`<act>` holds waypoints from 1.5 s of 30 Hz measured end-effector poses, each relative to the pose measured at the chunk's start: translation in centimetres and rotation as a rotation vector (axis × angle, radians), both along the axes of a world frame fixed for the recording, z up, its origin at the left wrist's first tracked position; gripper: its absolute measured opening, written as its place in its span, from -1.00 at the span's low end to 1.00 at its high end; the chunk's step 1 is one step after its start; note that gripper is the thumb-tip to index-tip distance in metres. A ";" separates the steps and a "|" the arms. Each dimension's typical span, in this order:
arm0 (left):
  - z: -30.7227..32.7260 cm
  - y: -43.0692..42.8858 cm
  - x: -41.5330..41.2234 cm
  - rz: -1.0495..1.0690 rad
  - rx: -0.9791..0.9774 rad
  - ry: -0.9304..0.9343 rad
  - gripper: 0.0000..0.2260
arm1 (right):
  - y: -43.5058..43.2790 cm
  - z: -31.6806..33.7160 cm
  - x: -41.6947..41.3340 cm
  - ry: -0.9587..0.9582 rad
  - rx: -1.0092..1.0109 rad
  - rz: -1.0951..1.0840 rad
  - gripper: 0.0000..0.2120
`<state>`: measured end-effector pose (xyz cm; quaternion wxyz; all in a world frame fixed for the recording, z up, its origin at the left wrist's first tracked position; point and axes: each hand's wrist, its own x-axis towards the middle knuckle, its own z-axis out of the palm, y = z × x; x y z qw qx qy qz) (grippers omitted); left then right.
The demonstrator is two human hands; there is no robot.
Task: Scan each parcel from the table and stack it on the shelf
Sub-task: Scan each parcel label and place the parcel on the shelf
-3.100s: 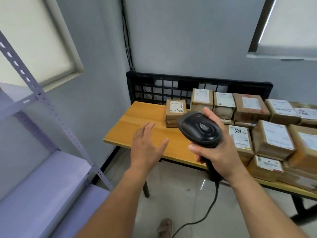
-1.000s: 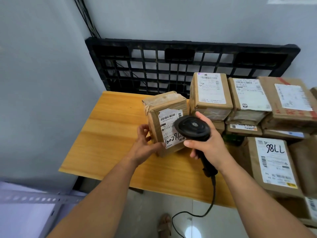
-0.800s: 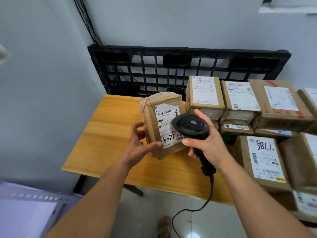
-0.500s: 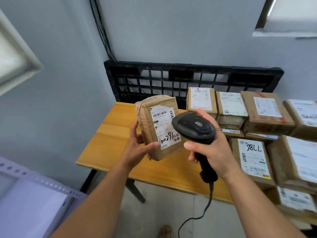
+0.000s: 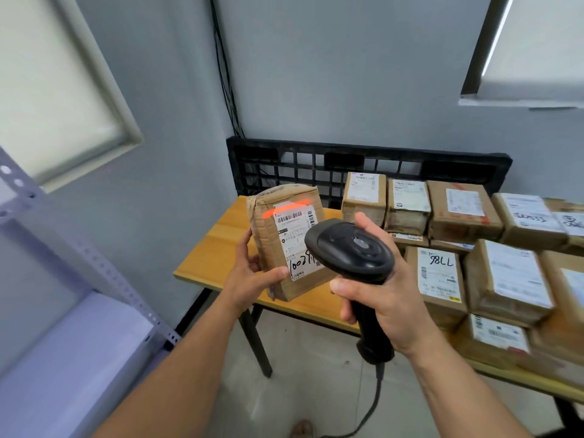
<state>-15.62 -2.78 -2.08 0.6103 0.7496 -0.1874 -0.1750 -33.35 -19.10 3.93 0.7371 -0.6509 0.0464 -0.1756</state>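
Grip of left hand (image 5: 252, 276) on the lower left edge of a brown parcel (image 5: 271, 235): thumb across the front, fingers behind. Held upright, slightly tilted, over the left end of the wooden table (image 5: 215, 248), with the label (image 5: 292, 238) facing the camera. Grip of right hand (image 5: 385, 301) closed round the handle of a black scanner (image 5: 350, 251), head aimed at the parcel and overlapping the label's right edge in view. Orange-red scan line (image 5: 284, 210) across the top of the label, at the barcode. Handwritten digits low on the label, partly hidden by the scanner. Scanner cable (image 5: 373, 403) hanging toward the floor. More labelled parcels (image 5: 442, 279) stacked on the right part of the table. Black plastic pallet (image 5: 363, 159) on edge behind, against the wall. Grey metal shelf (image 5: 79, 358) at lower left, well apart from the parcel.
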 end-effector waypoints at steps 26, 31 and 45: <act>4.7 18.3 -6.6 0.207 -0.034 -0.104 0.03 | 14.6 3.4 -3.8 -0.098 -0.155 0.093 -0.08; 5.8 27.2 -8.1 0.286 -0.043 -0.143 -0.07 | 22.1 3.3 -3.7 -0.161 -0.186 0.099 -0.08; 7.5 46.7 -14.6 0.540 -0.008 -0.230 -0.27 | 39.7 3.8 -5.4 -0.178 -0.187 0.321 -0.09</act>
